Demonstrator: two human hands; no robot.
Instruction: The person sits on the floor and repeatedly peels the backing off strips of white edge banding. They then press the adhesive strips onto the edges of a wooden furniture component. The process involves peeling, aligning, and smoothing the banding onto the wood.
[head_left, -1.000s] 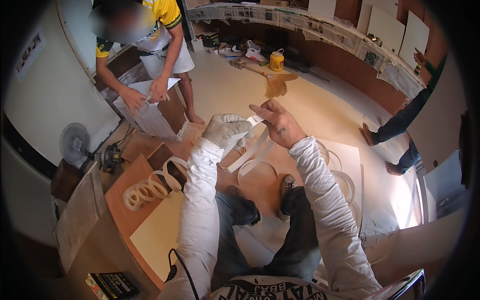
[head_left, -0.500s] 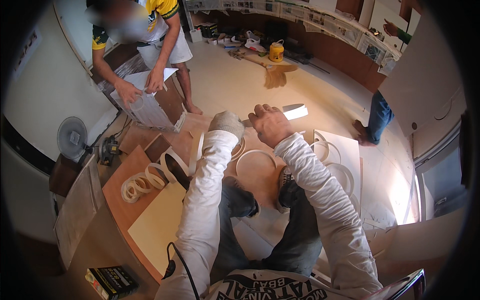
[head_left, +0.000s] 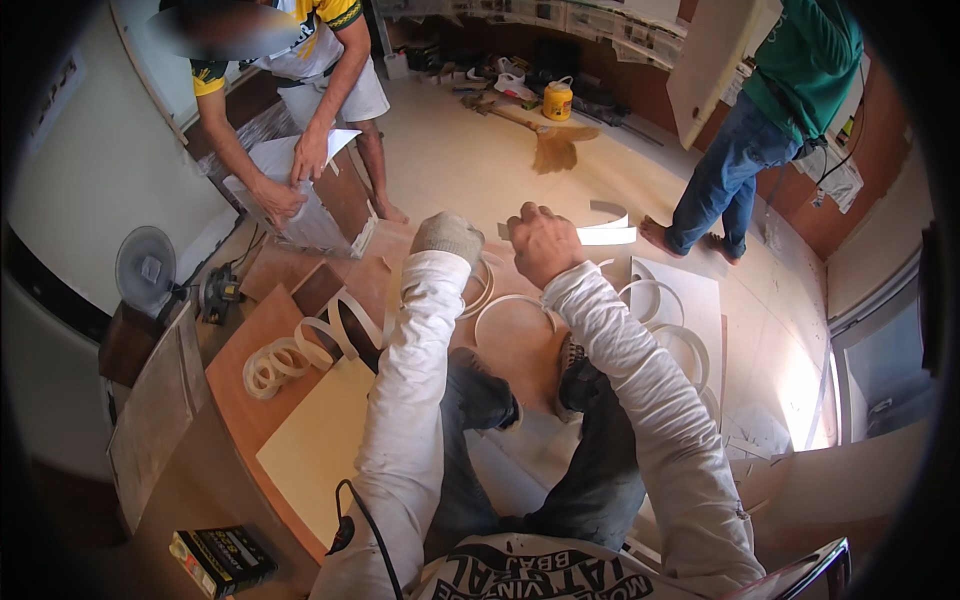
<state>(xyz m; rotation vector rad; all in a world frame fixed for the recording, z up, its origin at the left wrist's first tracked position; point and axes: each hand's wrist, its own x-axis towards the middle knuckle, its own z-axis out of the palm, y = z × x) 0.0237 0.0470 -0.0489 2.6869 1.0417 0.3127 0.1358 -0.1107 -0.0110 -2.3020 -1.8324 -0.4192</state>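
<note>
My left hand point(head_left: 447, 238), in a knitted glove, is closed; what lies in its fingers is hidden. Just to its right, my bare right hand point(head_left: 543, 245) is closed on a white edge-banding strip point(head_left: 607, 236), whose curled end sticks out to the right. A short greyish end shows between the two hands. On the left, a loose coil of cream edge banding point(head_left: 268, 370) trails toward my left forearm and passes behind it. Beneath my hands, a ring of banding point(head_left: 515, 318) lies on a reddish-brown board, and more loops point(head_left: 688, 350) lie to the right.
At upper left, a co-worker point(head_left: 320, 90) bends over a wrapped box point(head_left: 295, 190). Another person in green point(head_left: 805, 75) stands at upper right beside a pale panel point(head_left: 710, 75). A fan point(head_left: 146, 268), power tool point(head_left: 219, 292), black box point(head_left: 225, 562), broom point(head_left: 555, 148) and yellow tub point(head_left: 557, 100) surround me.
The person in green has come into view at upper right, with the pale panel alongside. My hands have shifted slightly, and the strip's free end curls differently. The co-worker's hands have moved closer together.
</note>
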